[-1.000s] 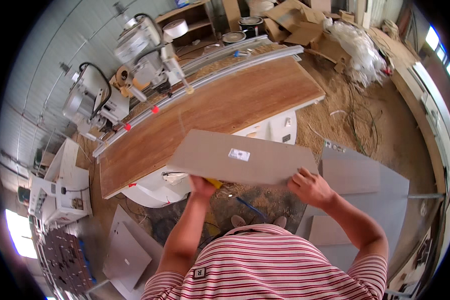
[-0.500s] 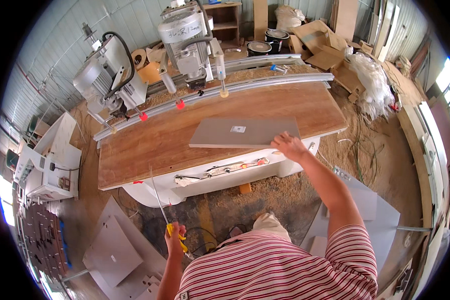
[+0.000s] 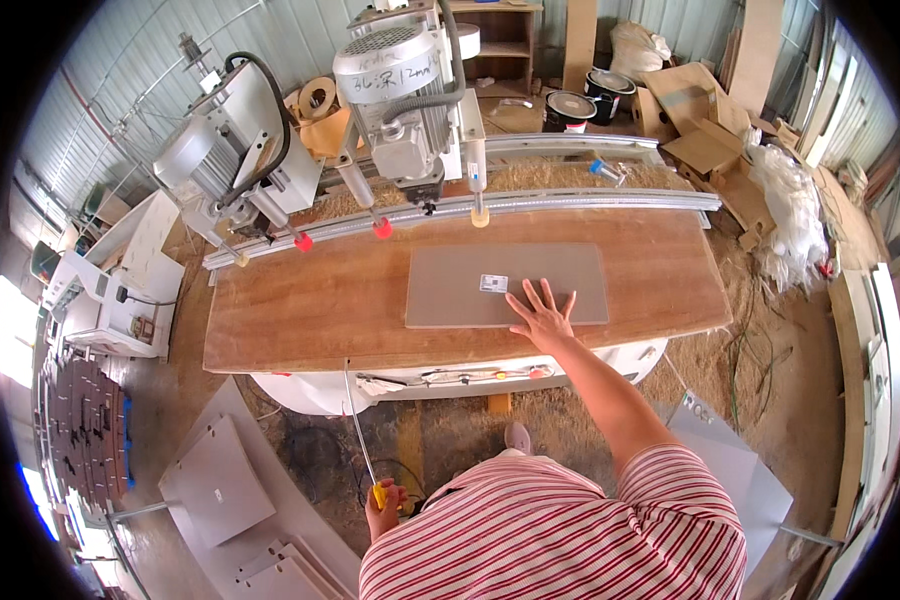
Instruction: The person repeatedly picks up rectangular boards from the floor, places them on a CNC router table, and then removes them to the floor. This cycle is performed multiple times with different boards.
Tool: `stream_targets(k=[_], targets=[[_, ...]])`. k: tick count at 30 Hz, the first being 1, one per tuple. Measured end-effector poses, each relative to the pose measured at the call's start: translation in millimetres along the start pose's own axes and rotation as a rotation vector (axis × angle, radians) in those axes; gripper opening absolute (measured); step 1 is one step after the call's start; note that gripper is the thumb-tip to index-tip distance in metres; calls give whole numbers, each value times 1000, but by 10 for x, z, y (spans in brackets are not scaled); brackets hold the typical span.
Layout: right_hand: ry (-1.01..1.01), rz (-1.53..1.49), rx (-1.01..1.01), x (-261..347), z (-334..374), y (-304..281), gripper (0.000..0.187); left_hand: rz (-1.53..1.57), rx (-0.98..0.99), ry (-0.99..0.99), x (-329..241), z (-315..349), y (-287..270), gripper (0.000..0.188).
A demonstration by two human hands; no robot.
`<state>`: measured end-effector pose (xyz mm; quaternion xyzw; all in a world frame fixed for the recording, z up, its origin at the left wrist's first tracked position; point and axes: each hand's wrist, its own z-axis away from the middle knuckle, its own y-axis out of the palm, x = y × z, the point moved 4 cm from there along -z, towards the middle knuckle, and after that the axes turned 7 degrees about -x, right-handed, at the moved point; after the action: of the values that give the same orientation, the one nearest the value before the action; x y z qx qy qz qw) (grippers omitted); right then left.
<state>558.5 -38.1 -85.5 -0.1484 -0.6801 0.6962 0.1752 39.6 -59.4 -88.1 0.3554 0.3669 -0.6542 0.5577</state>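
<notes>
My right hand [image 3: 544,322] lies with its fingers spread on the front part of a flat grey-brown board [image 3: 450,283]. A small white label [image 3: 494,284] sits on the board next to my fingertips. The board rests flat on a long wooden machine table [image 3: 300,310]. Lower left, my left hand [image 3: 383,510] is closed round the yellow handle of an air blow gun [image 3: 361,428]. Its long thin metal nozzle points up and away, the tip at the table's front edge. My fingers hide part of the handle.
Two drilling motors [image 3: 390,70] with red-tipped clamp rods stand over the table's far side, behind a metal rail [image 3: 570,200]. Grey panels [image 3: 217,480] lie at lower left, with another panel [image 3: 720,470] at lower right. Cardboard [image 3: 710,150] and plastic wrap [image 3: 785,205] lie at far right.
My right hand has gone from gripping the board's right front corner to lying flat on it. The board now sits squarer to the table. The blow gun has swung slightly upright.
</notes>
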Motion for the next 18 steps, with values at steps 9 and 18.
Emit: stream_targets(k=[9, 18], targets=[[-52, -14, -54, -169, -858, -39, 66, 5, -101, -40, 35, 291, 466, 33], [-32, -34, -61, -144, -980, 4, 66, -44, -109, -71, 152, 351, 453, 36]])
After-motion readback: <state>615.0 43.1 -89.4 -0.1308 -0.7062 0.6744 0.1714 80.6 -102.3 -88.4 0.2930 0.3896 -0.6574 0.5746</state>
